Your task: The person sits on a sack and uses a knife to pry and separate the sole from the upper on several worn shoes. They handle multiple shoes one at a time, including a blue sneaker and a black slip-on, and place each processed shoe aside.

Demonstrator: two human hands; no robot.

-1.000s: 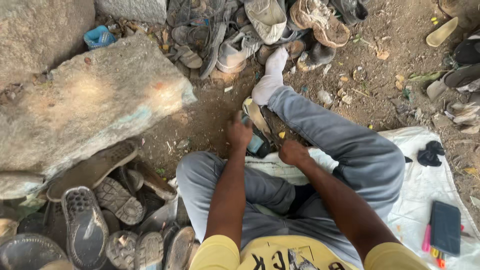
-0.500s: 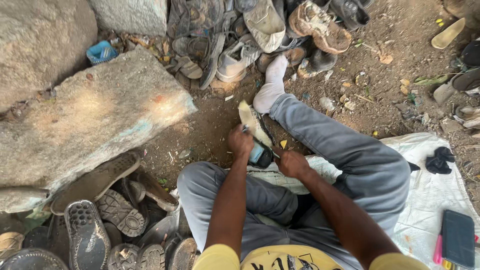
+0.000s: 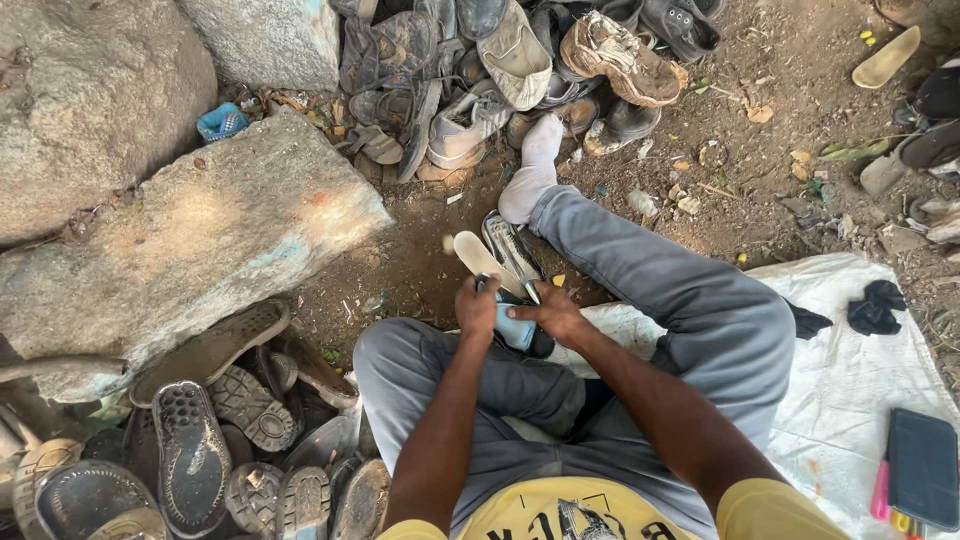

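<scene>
Shoe (image 3: 512, 250) lies sole-up between the seated person's legs, on the dirt ground just ahead of the knees, its pale insole (image 3: 478, 258) peeled up beside it. Left hand (image 3: 477, 308) is closed around the heel end; right hand (image 3: 551, 312) pinches a small blue piece (image 3: 515, 330) against the shoe. Compared with a second ago, both hands have drawn closer together over the heel, and the insole stands freer. Judged: work has shifted to the heel. Worn soles (image 3: 190, 450) are piled at left; a dark phone (image 3: 922, 468) rests on white sheeting (image 3: 850, 390).
</scene>
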